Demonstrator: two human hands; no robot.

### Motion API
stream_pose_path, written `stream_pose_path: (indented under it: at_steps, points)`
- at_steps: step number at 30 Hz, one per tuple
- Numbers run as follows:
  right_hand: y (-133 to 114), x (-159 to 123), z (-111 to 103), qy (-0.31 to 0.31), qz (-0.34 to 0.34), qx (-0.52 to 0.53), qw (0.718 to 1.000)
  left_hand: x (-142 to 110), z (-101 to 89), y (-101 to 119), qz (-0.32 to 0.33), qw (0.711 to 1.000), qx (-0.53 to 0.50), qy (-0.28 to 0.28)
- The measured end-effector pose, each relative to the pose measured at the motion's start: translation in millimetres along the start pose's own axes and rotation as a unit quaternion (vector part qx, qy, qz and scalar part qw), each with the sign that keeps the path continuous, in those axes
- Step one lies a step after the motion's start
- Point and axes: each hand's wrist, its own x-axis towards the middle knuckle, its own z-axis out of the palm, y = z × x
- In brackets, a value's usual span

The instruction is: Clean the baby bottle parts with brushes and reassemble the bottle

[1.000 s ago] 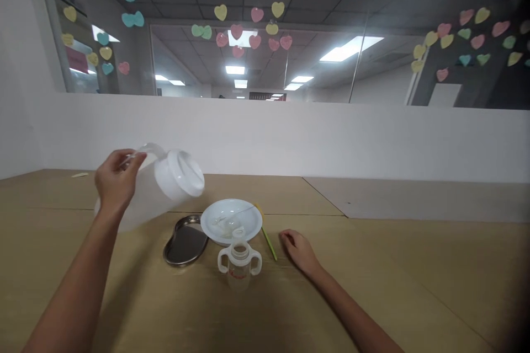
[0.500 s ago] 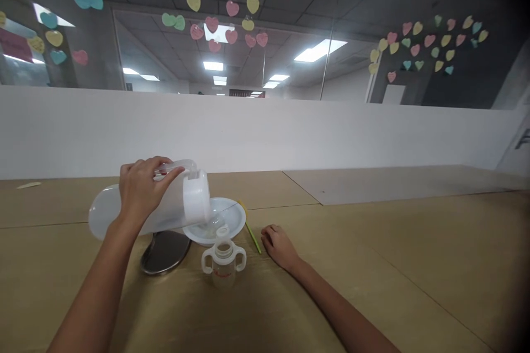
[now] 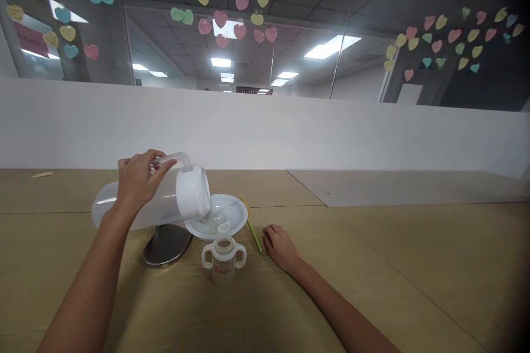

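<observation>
My left hand is closed around the handle of a translucent white pitcher. The pitcher is tipped nearly level in the air, its white lid end pointing right, beside the rim of a white plate or bowl. A clear piece, hard to make out, lies in that dish. In front of it stands an uncapped baby bottle with two white handles. My right hand rests on the table, fingers loosely bent, with nothing in it. A thin yellow-green stick lies just left of it.
Below the pitcher, a dark metal tray with a shiny rim lies on the tan tabletop. A flat pale scrap is at the far left. Behind the table runs a low white wall, with glass and heart-shaped notes above.
The pitcher has tilted slightly, its lid end shifting a little left and up in the picture. The head view has shifted a bit. My right hand stays on the table.
</observation>
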Motion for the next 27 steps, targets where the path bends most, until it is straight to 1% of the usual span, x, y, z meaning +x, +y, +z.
stream_pose_path:
  at_steps: [2, 4, 6, 8, 11, 15, 17, 18, 19, 21, 23, 25, 27]
  points:
    - [0, 0, 0, -0.002, 0.0, -0.003, 1.0, 1, -5.8, -9, -0.044, 0.997, -0.062, -0.003]
    - [-1, 0, -1, -0.004, 0.0, -0.006, 1.0, 2, -11.2, -16, -0.082, 0.988, -0.13, 0.005]
    - [-1, -1, -1, -0.004, 0.002, -0.009, 1.0, 2, -15.2, -17, -0.096, 0.978, -0.185, 0.014]
    - [-1, -1, -1, -0.005, 0.003, -0.011, 1.0, 3, -18.0, -13, -0.084, 0.971, -0.221, 0.021]
    - [-1, -1, -1, -0.005, 0.003, -0.015, 1.0, 1, -21.6, 3, -0.035, 0.969, -0.244, 0.017]
    - [-1, -1, -1, -0.006, 0.0, -0.022, 1.0, -5, -28.7, 31, 0.043, 0.978, -0.204, -0.012]
    - [-1, 0, -1, -0.006, -0.002, -0.024, 1.0, -5, -31.0, 38, 0.065, 0.982, -0.172, -0.029]
    - [-1, 0, 0, -0.005, -0.004, -0.025, 1.0, -5, -30.8, 37, 0.064, 0.984, -0.16, -0.032]
    - [0, 0, 0, -0.005, -0.005, -0.026, 1.0, -3, -29.4, 32, 0.052, 0.986, -0.156, -0.029]
    - [0, 0, 1, -0.003, -0.006, -0.027, 1.0, 2, -22.6, 10, 0.0, 0.985, -0.173, -0.004]
    - [1, -1, 1, -0.002, -0.008, -0.026, 1.0, 7, -11.3, -25, -0.069, 0.974, -0.212, 0.042]
    - [1, -1, 2, -0.001, -0.009, -0.026, 1.0, 9, 1.6, -64, -0.134, 0.96, -0.233, 0.073]
    - [1, -1, 2, -0.001, -0.007, -0.026, 1.0, 8, 12.9, -98, -0.221, 0.938, -0.246, 0.102]
